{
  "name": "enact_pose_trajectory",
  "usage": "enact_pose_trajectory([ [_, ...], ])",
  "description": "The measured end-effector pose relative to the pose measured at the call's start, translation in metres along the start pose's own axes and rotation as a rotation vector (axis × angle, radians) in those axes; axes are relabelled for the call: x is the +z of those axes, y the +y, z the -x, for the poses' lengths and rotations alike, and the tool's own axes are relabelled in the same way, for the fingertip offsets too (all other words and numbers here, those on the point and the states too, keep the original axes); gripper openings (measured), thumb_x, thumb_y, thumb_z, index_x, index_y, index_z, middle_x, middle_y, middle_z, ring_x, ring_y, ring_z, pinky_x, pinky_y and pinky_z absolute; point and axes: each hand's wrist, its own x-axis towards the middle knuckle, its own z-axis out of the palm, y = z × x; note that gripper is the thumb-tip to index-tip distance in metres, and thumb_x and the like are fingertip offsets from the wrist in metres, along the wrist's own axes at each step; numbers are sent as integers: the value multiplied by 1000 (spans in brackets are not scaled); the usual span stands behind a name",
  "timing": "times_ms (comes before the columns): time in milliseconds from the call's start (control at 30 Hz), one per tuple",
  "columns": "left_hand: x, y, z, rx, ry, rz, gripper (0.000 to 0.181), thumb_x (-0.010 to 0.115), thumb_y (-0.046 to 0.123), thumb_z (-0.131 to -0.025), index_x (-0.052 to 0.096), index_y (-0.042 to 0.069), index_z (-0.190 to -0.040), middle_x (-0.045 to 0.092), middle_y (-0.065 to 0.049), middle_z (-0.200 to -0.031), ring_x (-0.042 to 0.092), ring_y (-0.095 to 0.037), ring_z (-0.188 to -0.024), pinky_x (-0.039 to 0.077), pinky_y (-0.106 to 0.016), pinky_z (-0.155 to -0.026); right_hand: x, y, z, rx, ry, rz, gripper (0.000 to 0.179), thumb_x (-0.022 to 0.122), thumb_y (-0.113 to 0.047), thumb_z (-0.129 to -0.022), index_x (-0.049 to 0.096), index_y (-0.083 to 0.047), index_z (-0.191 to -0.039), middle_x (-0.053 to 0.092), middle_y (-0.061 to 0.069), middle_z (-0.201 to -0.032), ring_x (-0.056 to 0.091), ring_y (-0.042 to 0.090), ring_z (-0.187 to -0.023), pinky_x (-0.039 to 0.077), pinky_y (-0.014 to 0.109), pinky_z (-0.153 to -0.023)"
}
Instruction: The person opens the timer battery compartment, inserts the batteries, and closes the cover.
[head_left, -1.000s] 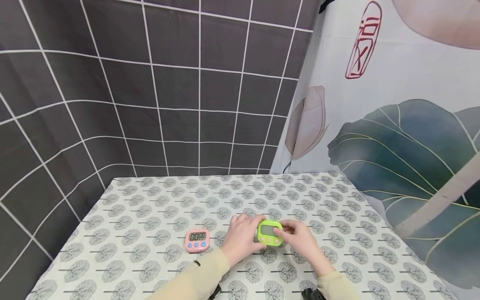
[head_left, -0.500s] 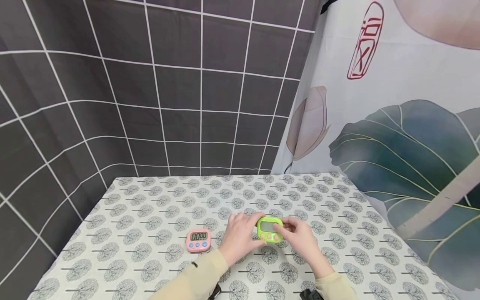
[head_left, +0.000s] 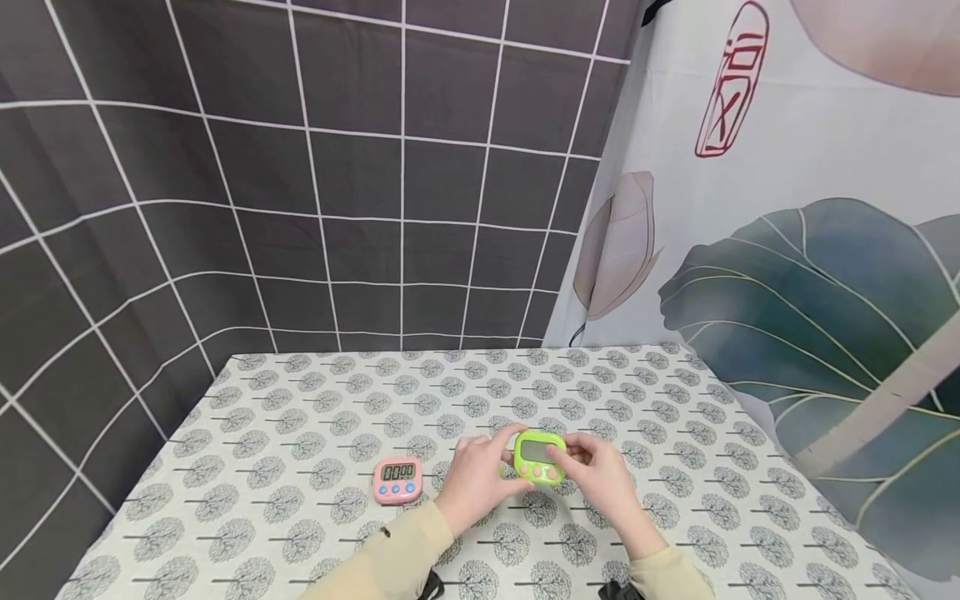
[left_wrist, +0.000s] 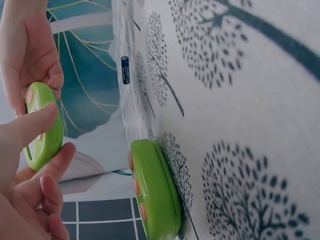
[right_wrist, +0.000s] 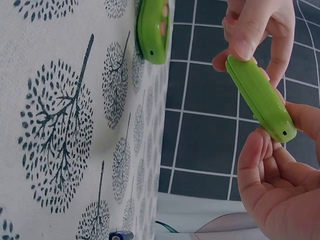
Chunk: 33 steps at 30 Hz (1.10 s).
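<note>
A green digital timer (head_left: 539, 457) with a grey screen and pink buttons is held up off the table between both hands. My left hand (head_left: 475, 479) pinches its left side, thumb at the bottom corner and index finger at the top. My right hand (head_left: 602, 479) grips the right side, its thumb lying on the screen. In the right wrist view the held timer (right_wrist: 262, 100) shows its edge and back seam. A second green timer (left_wrist: 154, 190) lies on the table below; my left hand mostly hides it in the head view.
To the left, a pink timer (head_left: 397, 480) with blue buttons reads 00:00. A dark blue battery (left_wrist: 125, 70) lies on the tree-print tablecloth (head_left: 315, 417). A grid-patterned dark curtain (head_left: 337, 183) hangs behind the table, and a leaf-print curtain (head_left: 810, 292) at the right.
Both hands have lifted the green timer slightly. My left fingers have shifted a little, and a sliver of the second green timer now shows beside them in the head view.
</note>
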Motion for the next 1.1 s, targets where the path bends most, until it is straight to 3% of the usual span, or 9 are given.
enact_pose_trajectory([
  [200,0,-1,0,-51,-9,131,73,79,39,-72,47,25,-135,70,10,-89,66,-14,-85,33,-51,-102,1,1,0,-16,25,-26,26,74,-19,-82,67,1,-97,64,5,-76,56,11,-63,50,20,-56],
  [367,-3,1,-3,-132,-27,267,62,67,52,-81,53,20,-131,73,4,-92,68,-13,-82,49,-41,-87,3,-1,3,-62,87,-29,27,75,-16,-81,67,2,-99,64,5,-78,56,10,-66,51,19,-59],
  [433,-5,2,-4,-165,-40,302,59,62,55,-84,55,16,-129,72,0,-94,68,-11,-77,53,-34,-76,5,-2,4,-124,120,-14,25,75,-14,-79,67,1,-97,63,4,-77,56,8,-65,51,19,-59],
  [567,-8,3,-5,-197,-43,301,56,52,56,-90,61,13,-123,72,-1,-91,64,-6,-69,53,-35,-75,11,-2,6,-276,178,40,20,77,-10,-76,68,-2,-92,61,-3,-74,53,4,-66,50,19,-59],
  [733,-10,5,-4,-234,-52,300,56,41,59,-94,66,15,-118,63,3,-60,50,-7,-46,50,-36,-73,19,-1,10,-442,220,93,18,79,-5,-72,67,-5,-86,57,-9,-73,51,3,-65,49,18,-57],
  [833,-11,5,-5,-305,-78,364,56,41,61,-93,69,16,-111,53,0,-48,44,-9,-39,47,-31,-63,23,-1,11,-521,232,120,20,79,-3,-70,65,-6,-83,56,-10,-72,50,5,-64,48,19,-57],
  [967,-13,4,-5,-410,-85,462,53,49,64,-87,73,18,-95,59,-9,-54,51,-15,-43,45,-29,-55,26,-2,13,-575,241,167,23,80,-3,-68,62,-9,-81,54,-11,-72,50,6,-64,47,20,-59],
  [1100,-15,3,-5,-453,-87,510,51,54,64,-84,73,17,-83,64,-12,-61,56,-19,-47,45,-28,-57,27,-3,14,-625,254,196,26,81,-1,-66,61,-10,-81,53,-9,-74,49,3,-66,48,21,-59],
])
